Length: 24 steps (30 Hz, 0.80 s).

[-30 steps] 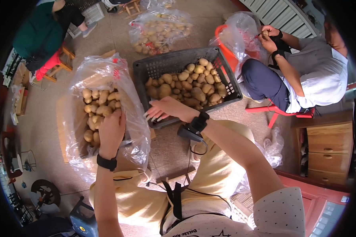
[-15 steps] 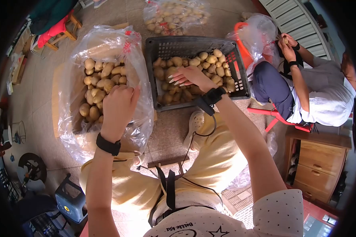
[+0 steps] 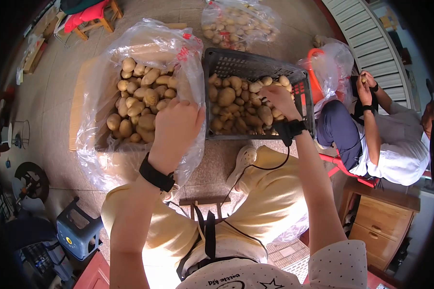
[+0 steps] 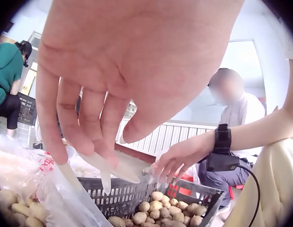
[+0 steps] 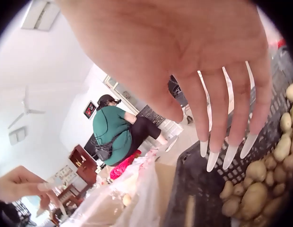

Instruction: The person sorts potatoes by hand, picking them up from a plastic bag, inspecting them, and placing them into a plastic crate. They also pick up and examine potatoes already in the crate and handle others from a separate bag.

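My left hand [image 3: 178, 126] is over the right side of a clear plastic bag [image 3: 95, 164] that lines a cardboard box of potatoes [image 3: 139, 96]. Its fingers [image 4: 92, 113] hang loosely bent with nothing between them in the left wrist view. My right hand [image 3: 280, 100] is above the black plastic crate [image 3: 226, 61], which holds more potatoes [image 3: 248, 118]. In the right wrist view its long-nailed fingers [image 5: 219, 109] extend downward beside the crate wall, holding nothing.
Beyond the crate lies another clear bag of potatoes [image 3: 241, 29]. A seated person [image 3: 386, 139] at the right holds a small item beside an orange tub [image 3: 315, 72]. A blue stool [image 3: 79, 231] stands at lower left, a wooden cabinet [image 3: 381, 219] at lower right.
My right hand has moved from the crate's near left corner across to its right half. The left hand has drawn back from the box's potatoes toward the bag's right side. The head view has shifted.
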Available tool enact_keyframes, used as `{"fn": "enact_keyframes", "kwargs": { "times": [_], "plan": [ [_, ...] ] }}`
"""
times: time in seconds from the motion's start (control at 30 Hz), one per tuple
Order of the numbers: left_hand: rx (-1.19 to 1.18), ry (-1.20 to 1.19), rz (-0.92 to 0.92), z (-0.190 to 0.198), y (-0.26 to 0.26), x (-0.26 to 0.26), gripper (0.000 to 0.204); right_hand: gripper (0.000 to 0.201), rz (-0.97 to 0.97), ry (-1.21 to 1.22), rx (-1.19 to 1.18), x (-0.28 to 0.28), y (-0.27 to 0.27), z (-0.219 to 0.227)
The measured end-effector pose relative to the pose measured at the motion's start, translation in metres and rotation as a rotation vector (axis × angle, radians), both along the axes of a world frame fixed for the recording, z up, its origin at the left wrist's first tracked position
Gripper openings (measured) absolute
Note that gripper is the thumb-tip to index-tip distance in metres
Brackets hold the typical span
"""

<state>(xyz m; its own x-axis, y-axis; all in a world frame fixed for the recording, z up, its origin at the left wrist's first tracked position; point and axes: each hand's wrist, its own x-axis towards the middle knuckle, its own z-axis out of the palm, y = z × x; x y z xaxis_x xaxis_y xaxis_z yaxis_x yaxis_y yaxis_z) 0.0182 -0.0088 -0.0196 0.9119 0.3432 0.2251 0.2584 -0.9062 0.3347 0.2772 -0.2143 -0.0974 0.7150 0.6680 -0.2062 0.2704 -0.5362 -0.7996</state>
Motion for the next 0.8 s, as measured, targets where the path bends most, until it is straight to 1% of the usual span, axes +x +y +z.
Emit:
{"fn": "enact_keyframes", "kwargs": {
  "times": [0.07, 0.1, 0.13, 0.2, 0.23, 0.3, 0.33, 0.4, 0.43, 0.5, 0.57, 0.63, 0.7, 0.73, 0.8],
  "plan": [
    [-0.004, -0.003, -0.005, 0.002, -0.002, -0.001, 0.022, 0.031, -0.011, -0.216, -0.095, 0.012, -0.008, -0.009],
    [-0.005, -0.007, -0.013, 0.003, -0.002, -0.001, 0.022, 0.027, -0.066, -0.103, -0.120, 0.014, -0.011, -0.006],
    [-0.007, -0.007, -0.012, 0.003, -0.002, -0.001, 0.022, 0.027, -0.065, -0.102, -0.122, 0.016, -0.012, -0.004],
    [-0.003, 0.006, -0.014, 0.002, -0.002, -0.002, 0.022, 0.033, -0.083, -0.118, -0.322, 0.021, -0.014, -0.001],
    [-0.004, 0.007, -0.010, 0.002, -0.001, -0.002, 0.022, 0.033, -0.079, -0.117, -0.322, 0.032, -0.019, -0.016],
    [0.005, 0.030, -0.009, 0.002, -0.001, -0.002, 0.021, 0.028, 0.056, -0.209, -0.422, 0.058, -0.034, -0.066],
    [0.005, 0.032, -0.008, 0.003, -0.001, -0.003, 0.021, 0.028, 0.057, -0.207, -0.423, 0.059, -0.035, -0.074],
    [0.003, 0.060, -0.004, 0.003, -0.002, -0.003, 0.021, 0.031, -0.123, -0.096, -0.449, 0.061, -0.038, -0.084],
    [0.002, 0.062, -0.003, 0.002, -0.002, -0.003, 0.021, 0.031, -0.121, -0.094, -0.450, 0.062, -0.039, -0.088],
    [-0.012, 0.027, -0.026, 0.000, -0.002, -0.003, 0.020, 0.031, -0.138, -0.221, -0.527, 0.065, -0.044, -0.097],
    [-0.008, 0.034, -0.031, 0.000, -0.002, -0.003, 0.020, 0.031, -0.142, -0.207, -0.542, 0.066, -0.051, -0.110],
    [-0.006, 0.039, -0.036, 0.000, -0.003, -0.003, 0.020, 0.032, -0.148, -0.196, -0.557, 0.064, -0.053, -0.108],
    [0.002, 0.044, -0.044, -0.002, -0.003, -0.003, 0.019, 0.045, -0.143, -0.093, -0.655, 0.064, -0.057, -0.101],
    [0.000, 0.044, -0.043, -0.002, -0.003, -0.003, 0.019, 0.045, -0.141, -0.093, -0.657, 0.062, -0.057, -0.097],
    [-0.012, 0.042, -0.035, -0.002, -0.004, -0.002, 0.022, 0.047, -0.213, -0.082, -0.706, 0.061, -0.058, -0.094]
  ]
}}
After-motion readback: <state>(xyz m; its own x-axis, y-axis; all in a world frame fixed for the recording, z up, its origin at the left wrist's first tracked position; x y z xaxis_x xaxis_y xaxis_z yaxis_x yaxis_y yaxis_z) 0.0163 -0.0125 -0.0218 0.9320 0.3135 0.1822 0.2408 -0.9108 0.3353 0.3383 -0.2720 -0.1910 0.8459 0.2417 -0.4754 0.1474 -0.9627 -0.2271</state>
